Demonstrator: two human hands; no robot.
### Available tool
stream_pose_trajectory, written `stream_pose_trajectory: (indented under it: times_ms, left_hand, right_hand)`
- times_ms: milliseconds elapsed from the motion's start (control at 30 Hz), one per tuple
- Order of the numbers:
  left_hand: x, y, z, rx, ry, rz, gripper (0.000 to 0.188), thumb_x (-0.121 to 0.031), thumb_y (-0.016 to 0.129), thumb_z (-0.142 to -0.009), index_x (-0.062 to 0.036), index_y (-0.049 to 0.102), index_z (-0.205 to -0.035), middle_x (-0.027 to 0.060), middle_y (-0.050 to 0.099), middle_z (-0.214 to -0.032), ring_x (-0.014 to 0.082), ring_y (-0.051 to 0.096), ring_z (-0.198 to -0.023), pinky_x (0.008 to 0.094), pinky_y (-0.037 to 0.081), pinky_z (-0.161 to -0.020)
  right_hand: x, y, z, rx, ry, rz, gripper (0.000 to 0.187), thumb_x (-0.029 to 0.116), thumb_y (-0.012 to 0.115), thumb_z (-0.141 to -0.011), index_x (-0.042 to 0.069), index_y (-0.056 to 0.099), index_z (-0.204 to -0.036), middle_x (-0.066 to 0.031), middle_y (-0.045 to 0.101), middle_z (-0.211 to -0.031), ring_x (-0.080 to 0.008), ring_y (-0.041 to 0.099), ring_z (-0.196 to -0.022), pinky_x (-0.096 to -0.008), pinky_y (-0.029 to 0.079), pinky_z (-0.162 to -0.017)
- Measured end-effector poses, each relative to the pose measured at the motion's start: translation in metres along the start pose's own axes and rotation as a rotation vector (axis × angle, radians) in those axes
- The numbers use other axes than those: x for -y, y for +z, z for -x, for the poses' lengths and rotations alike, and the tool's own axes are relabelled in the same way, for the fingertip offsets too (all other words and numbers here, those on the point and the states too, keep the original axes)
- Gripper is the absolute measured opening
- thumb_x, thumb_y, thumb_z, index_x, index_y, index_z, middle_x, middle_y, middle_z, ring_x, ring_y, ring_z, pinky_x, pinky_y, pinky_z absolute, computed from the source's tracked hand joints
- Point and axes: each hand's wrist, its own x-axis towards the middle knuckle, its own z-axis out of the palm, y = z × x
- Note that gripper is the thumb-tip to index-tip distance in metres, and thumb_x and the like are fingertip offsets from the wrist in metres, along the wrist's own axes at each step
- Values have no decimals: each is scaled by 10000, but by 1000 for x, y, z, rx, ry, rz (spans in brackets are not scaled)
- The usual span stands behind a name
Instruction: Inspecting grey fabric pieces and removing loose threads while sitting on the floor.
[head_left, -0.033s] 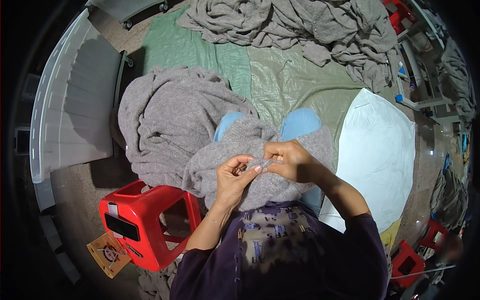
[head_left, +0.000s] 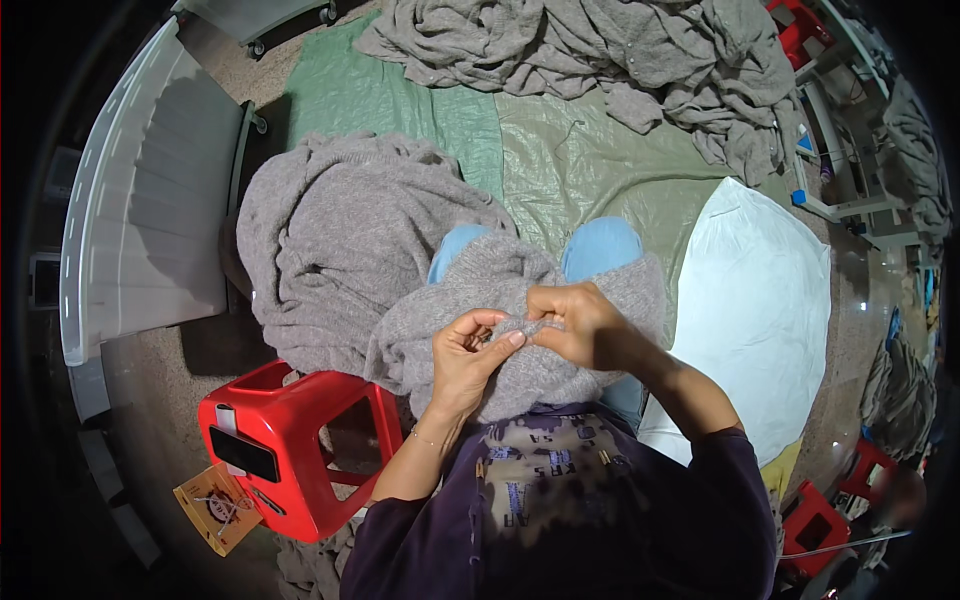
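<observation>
A grey knitted garment (head_left: 530,385) lies bunched across my lap, over my blue-clad knees. My left hand (head_left: 468,362) pinches a small fold of the knit between thumb and fingers. Close beside it, my right hand (head_left: 585,325) is closed on the same fold, its fingertips almost meeting the left ones. Whether a needle or thread sits between the right fingers is too small to tell. A large heap of the same grey knitwear (head_left: 350,230) rests against the garment on the left.
At my left is a red stool (head_left: 300,450) with a phone (head_left: 243,453) and an orange box (head_left: 217,508) at its side. A white bin (head_left: 160,200) stands beyond. A stuffed white sack (head_left: 755,310) lies right. More grey knitwear (head_left: 600,45) covers the far green tarp (head_left: 560,150).
</observation>
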Motion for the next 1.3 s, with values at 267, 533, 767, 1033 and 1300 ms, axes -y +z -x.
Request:
stream_pose_trajectory:
  times_ms: [267,533,767,1033,1300]
  left_hand:
    - [1,-7,2,15,66,-281,189,74,692,-772,22,619,-938,35,624,-879,55,580,-758,181,486,-658]
    - [-5,-9,4,104,143,-297,154,81,673,-785,23,620,-918,55,632,-894,87,593,-806,200,484,-684]
    - [-14,-5,7,74,294,-282,131,66,657,-804,17,587,-903,88,632,-904,128,597,-822,242,483,-735]
    - [0,8,18,9,627,-564,86,56,623,-828,20,573,-887,120,630,-926,167,592,-837,275,473,-755]
    - [8,11,27,-143,508,-359,107,57,625,-813,20,603,-910,107,630,-909,152,581,-824,259,462,-749]
  right_hand:
    - [2,3,7,-61,-144,10,136,16,610,-764,-29,512,-847,-196,580,-746,-397,580,-736,-437,438,-626]
    - [9,-14,4,201,-159,182,134,77,599,-796,3,487,-793,-193,558,-678,-406,560,-639,-463,414,-572]
    - [17,0,7,-12,-213,64,137,67,622,-754,-10,513,-786,-157,509,-611,-332,542,-528,-403,396,-487]
    - [17,37,21,-307,-282,242,184,90,659,-729,35,490,-682,-112,478,-608,-262,503,-480,-364,392,-447]
    - [3,51,21,-563,-424,399,186,31,694,-650,38,561,-780,-75,469,-672,-227,513,-528,-333,409,-466]
